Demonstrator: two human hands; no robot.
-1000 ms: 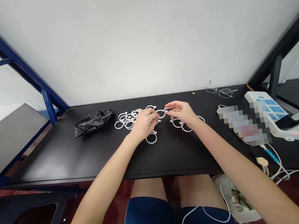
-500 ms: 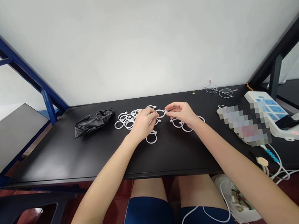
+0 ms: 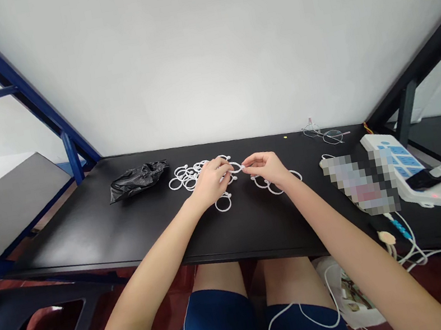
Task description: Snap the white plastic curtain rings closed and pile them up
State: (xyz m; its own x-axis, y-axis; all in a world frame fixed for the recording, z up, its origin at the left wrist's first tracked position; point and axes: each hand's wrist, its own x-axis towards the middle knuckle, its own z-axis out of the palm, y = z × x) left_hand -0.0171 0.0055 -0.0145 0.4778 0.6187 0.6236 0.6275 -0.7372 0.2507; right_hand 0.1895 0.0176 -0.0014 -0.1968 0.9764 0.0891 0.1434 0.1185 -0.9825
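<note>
Between my two hands is a white ring (image 3: 236, 164) with a small knob, held above the black table (image 3: 130, 232). My left hand (image 3: 213, 179) pinches its left side; my right hand (image 3: 266, 168) has thumb and fingertips closed on the knob at its right end. Left of my left hand lies a loose pile of similar white rings (image 3: 189, 177), partly hidden by that hand. A single ring (image 3: 223, 204) rests just below it. Under and beside my right wrist lie several more rings (image 3: 275, 187), partly covered.
A crumpled black plastic bag (image 3: 138, 180) lies at the left. Eyeglasses (image 3: 326, 135) sit at the back right. A blurred-out phone (image 3: 358, 186), a white power strip (image 3: 406, 166) and white cables (image 3: 415, 253) occupy the right side. Blue metal posts (image 3: 73, 157) frame the left.
My right hand and the held ring have shifted very slightly to the left. My left hand stays where it was, and the loose rings have not moved.
</note>
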